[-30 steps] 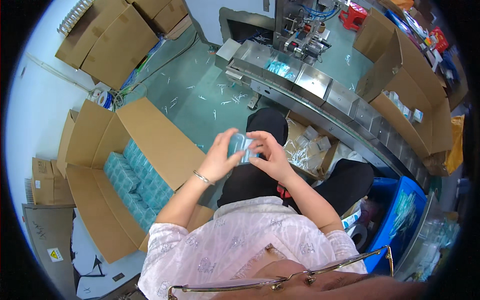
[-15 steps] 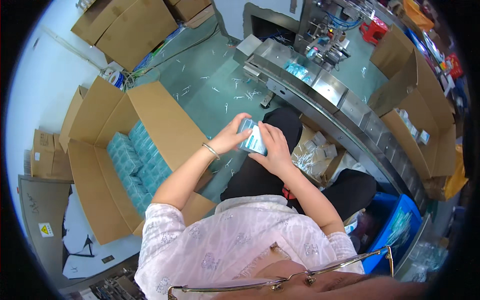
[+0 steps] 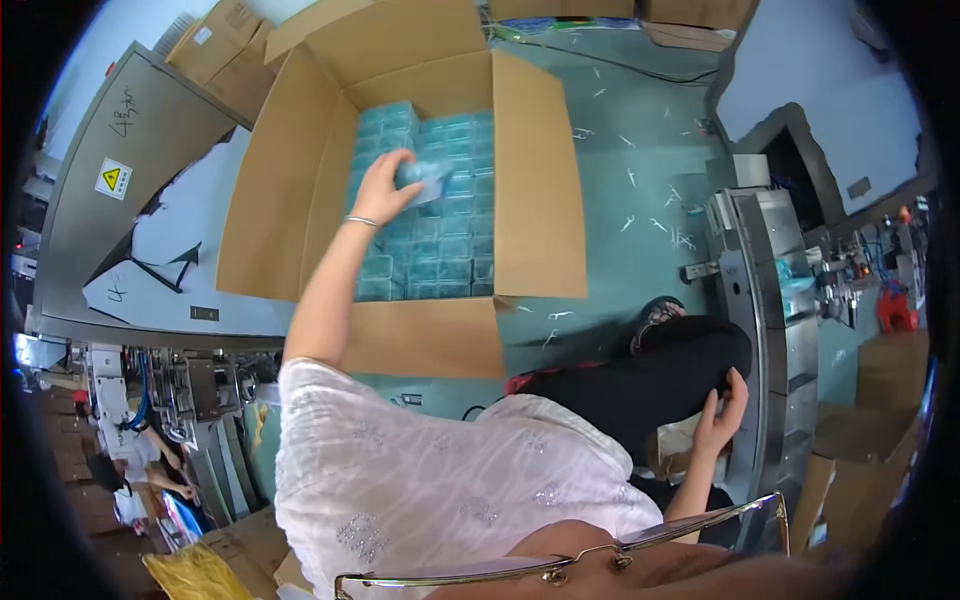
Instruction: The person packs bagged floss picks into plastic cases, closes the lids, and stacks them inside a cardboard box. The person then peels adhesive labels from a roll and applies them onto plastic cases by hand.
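My left hand (image 3: 382, 190) reaches over a large open cardboard carton (image 3: 540, 190) and grips a small clear plastic box (image 3: 430, 183) with a pale label. The box is smeared by motion, held above the packed contents. Rows of clear teal-tinted plastic boxes (image 3: 440, 260) fill the carton's lower part, stacked side by side. My right hand (image 3: 722, 418) is away to the right by my knee, at the edge of the conveyor. Its fingers are apart and nothing shows in them.
A metal conveyor (image 3: 742, 300) runs down the right side, with a machine behind it. White dental-floss picks (image 3: 630, 178) lie scattered on the green floor. At the left stands a grey metal cabinet (image 3: 150, 120). Another person (image 3: 140, 460) works at the far lower left.
My view has turned left toward the carton. My left hand has carried the small plastic box over the carton. My right hand has let go of it and now rests near my knee.
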`<act>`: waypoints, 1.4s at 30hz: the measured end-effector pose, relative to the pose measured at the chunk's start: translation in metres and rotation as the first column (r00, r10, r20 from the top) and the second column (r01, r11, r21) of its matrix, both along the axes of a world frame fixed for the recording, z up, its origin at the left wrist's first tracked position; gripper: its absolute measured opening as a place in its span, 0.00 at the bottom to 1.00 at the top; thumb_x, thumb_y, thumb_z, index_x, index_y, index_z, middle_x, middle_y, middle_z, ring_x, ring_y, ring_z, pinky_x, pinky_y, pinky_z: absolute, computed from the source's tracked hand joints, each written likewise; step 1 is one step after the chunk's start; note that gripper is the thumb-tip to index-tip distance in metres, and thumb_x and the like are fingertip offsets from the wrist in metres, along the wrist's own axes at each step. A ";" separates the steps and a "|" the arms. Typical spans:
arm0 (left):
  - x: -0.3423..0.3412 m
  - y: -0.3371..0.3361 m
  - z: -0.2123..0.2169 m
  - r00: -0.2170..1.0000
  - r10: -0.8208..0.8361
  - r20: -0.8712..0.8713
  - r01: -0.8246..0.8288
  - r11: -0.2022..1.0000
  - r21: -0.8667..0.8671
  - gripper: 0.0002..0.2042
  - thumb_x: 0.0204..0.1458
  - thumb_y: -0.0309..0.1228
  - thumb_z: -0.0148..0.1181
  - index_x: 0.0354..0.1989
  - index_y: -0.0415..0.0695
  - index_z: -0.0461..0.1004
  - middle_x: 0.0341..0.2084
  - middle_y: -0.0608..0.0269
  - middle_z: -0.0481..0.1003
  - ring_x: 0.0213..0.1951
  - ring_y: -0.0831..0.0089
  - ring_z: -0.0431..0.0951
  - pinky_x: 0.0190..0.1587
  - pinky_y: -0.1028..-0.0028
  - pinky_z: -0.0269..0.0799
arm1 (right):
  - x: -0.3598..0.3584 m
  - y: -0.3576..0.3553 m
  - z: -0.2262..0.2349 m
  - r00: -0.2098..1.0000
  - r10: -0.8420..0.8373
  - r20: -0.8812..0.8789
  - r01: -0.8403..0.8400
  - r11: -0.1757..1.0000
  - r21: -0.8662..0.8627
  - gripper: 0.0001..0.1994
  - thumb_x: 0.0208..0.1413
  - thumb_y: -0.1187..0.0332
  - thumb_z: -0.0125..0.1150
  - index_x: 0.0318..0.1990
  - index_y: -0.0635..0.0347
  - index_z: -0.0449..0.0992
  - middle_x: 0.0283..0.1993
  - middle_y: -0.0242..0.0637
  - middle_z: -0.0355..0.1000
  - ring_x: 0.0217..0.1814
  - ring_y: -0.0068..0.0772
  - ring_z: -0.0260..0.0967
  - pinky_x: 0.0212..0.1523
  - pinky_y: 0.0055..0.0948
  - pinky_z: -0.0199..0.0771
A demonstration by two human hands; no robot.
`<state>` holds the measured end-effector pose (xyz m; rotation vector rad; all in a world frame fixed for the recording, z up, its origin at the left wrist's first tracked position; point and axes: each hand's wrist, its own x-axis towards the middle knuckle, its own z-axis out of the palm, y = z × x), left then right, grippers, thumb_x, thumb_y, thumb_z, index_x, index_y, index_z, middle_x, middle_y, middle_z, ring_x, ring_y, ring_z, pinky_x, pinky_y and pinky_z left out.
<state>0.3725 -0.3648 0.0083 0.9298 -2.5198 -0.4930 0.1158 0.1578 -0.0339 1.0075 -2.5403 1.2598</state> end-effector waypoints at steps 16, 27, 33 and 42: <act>0.017 -0.033 -0.114 0.042 0.044 0.998 -0.099 0.994 -0.040 0.24 0.48 0.35 0.51 0.55 0.42 0.59 0.55 0.55 0.61 0.56 0.63 0.62 0.54 0.66 0.61 | 0.042 0.122 0.016 0.834 -0.550 -0.046 0.530 0.775 0.344 0.19 0.44 0.77 0.55 0.47 0.61 0.67 0.50 0.47 0.62 0.53 0.47 0.59 0.53 0.33 0.59; -0.311 0.298 -0.025 0.248 -0.964 0.091 0.958 0.230 -0.172 0.24 0.39 0.21 0.52 0.49 0.40 0.61 0.55 0.47 0.56 0.59 0.47 0.52 0.59 0.55 0.48 | 0.342 0.184 -0.252 -0.366 -0.566 0.739 0.688 0.370 0.624 0.19 0.54 0.65 0.47 0.50 0.68 0.64 0.46 0.52 0.66 0.49 0.47 0.63 0.51 0.34 0.61; -0.388 0.438 -0.024 -0.444 -0.832 0.333 0.896 -0.401 0.191 0.18 0.44 0.37 0.51 0.44 0.44 0.69 0.52 0.51 0.63 0.56 0.50 0.57 0.56 0.53 0.49 | 0.278 0.091 -0.213 -0.349 -0.530 0.773 0.777 0.297 0.554 0.18 0.52 0.67 0.49 0.48 0.66 0.65 0.46 0.51 0.66 0.48 0.48 0.63 0.51 0.35 0.61; -0.417 0.517 -0.041 -0.737 -0.627 0.253 0.676 -0.685 0.272 0.18 0.39 0.28 0.52 0.42 0.41 0.69 0.46 0.49 0.66 0.50 0.50 0.63 0.54 0.59 0.56 | 0.268 0.034 -0.198 -0.320 -0.570 0.757 0.868 0.144 0.476 0.17 0.49 0.69 0.51 0.47 0.64 0.67 0.45 0.51 0.66 0.48 0.49 0.63 0.50 0.35 0.62</act>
